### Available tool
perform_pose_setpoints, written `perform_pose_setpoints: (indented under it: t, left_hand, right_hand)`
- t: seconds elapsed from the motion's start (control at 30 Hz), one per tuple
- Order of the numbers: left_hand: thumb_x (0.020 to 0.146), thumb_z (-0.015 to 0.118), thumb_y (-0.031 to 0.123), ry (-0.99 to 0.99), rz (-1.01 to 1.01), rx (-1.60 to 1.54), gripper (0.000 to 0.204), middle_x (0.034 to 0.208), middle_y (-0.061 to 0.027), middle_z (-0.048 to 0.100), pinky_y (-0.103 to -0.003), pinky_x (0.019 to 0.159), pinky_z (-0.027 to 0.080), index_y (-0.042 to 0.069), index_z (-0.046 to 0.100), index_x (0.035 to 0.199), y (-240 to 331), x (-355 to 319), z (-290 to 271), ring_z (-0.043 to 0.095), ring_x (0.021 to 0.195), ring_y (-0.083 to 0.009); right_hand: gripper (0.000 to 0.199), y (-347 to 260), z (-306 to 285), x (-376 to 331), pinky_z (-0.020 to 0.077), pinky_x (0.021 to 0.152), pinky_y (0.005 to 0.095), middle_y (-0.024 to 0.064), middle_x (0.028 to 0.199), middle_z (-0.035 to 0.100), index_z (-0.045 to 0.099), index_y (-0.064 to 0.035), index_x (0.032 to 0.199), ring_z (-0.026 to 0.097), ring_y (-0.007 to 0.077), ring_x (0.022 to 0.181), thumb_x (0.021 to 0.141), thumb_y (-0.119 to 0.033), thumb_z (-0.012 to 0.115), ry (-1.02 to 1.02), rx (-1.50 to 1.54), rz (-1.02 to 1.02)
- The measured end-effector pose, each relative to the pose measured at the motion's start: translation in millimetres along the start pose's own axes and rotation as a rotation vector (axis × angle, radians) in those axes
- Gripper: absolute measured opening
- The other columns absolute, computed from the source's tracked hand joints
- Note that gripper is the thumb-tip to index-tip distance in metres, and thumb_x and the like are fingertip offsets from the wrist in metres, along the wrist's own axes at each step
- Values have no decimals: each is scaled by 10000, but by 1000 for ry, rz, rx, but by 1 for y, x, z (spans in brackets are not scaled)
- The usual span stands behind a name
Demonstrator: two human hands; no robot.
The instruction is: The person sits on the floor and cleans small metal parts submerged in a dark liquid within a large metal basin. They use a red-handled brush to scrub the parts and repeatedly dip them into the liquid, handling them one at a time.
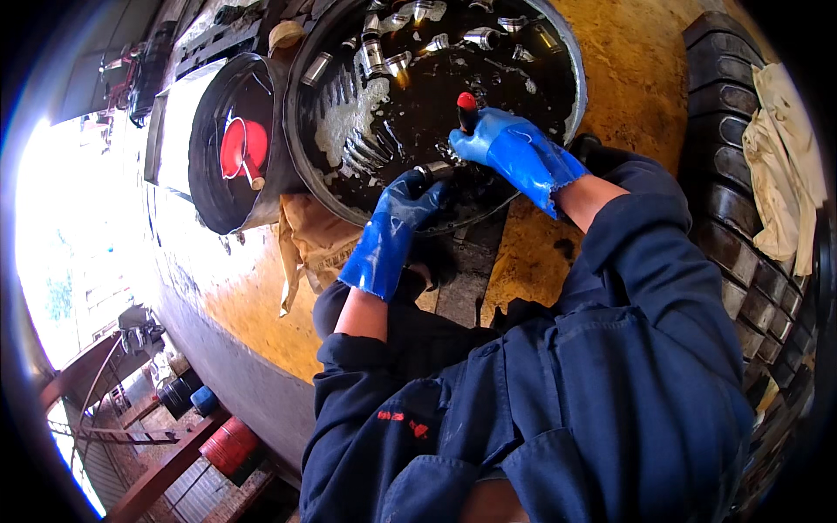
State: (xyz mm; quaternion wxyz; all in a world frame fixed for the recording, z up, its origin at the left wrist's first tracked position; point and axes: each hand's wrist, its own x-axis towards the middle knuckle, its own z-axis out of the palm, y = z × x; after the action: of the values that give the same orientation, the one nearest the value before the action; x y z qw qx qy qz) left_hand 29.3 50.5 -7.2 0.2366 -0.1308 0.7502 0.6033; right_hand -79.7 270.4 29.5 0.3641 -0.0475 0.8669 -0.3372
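Observation:
A wide round basin (294,144) of dark, foamy liquid stands in front of me. My left hand (404,202), in a blue rubber glove, is closed on a shiny metal piston (433,168) at the basin's near side. My right hand (488,139), gloved alike, grips a tool by its dark handle with a red end (467,102); the fist and the piston's surroundings hide its working end. Several more metal pistons lie in the liquid toward the far side, among them one piston (373,57) and another piston (481,37).
Left of the basin stands a dark cut-down drum (207,166) holding a red scoop (244,144) with a wooden handle. Brown paper sacking (312,235) lies below it. A big treaded tyre (722,131) with beige cloth (785,157) over it stands at right. A red drum (231,446) is at lower left.

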Motion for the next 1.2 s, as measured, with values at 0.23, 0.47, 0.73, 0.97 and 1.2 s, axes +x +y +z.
perform_pose_setpoints:
  t: [0.23, 0.47, 0.73, 0.97, 1.2]
  left_hand:
    - [945, 792, 289, 259, -49, 178, 384, 975, -46, 751, -287, 727, 520, -5, 728, 1183, -13, 12, -1, 626, 807, -103]
    - [862, 825, 143, 308, 35, 265, 300, 995, -80, 780, -325, 821, 557, 36, 748, 1132, -66, 25, -17, 685, 866, -152]
    - [880, 786, 126, 352, 36, 312, 336, 1071, -100, 787, -333, 873, 561, 51, 738, 1204, -59, 11, -12, 727, 984, -189]
    - [860, 772, 177, 179, -47, 605, 409, 1090, -116, 784, -351, 903, 566, 175, 729, 1267, -27, 1, -24, 747, 1030, -206]
    - [989, 739, 294, 186, -30, 236, 312, 908, -19, 745, -282, 718, 522, 8, 755, 1114, -5, 12, -2, 607, 785, -80]
  right_hand:
    - [458, 11, 15, 29, 533, 875, 420, 169, 1023, 743, 738, -81, 1087, 705, 309, 954, 910, -493, 643, 16, 210, -51]
    - [507, 8, 45, 37, 528, 719, 366, 79, 827, 705, 735, -22, 988, 658, 196, 780, 911, -523, 744, 67, 550, -283]
    - [433, 2, 15, 24, 515, 740, 359, 85, 803, 713, 742, -69, 955, 658, 173, 758, 918, -496, 679, 58, 296, -101]
    - [500, 8, 30, 18, 536, 723, 372, 97, 826, 719, 730, -53, 1036, 690, 214, 760, 903, -535, 728, -83, 587, -343]
    - [439, -11, 7, 3, 551, 890, 466, 146, 1031, 768, 768, -164, 1070, 723, 383, 987, 911, -534, 594, 27, -53, -93]
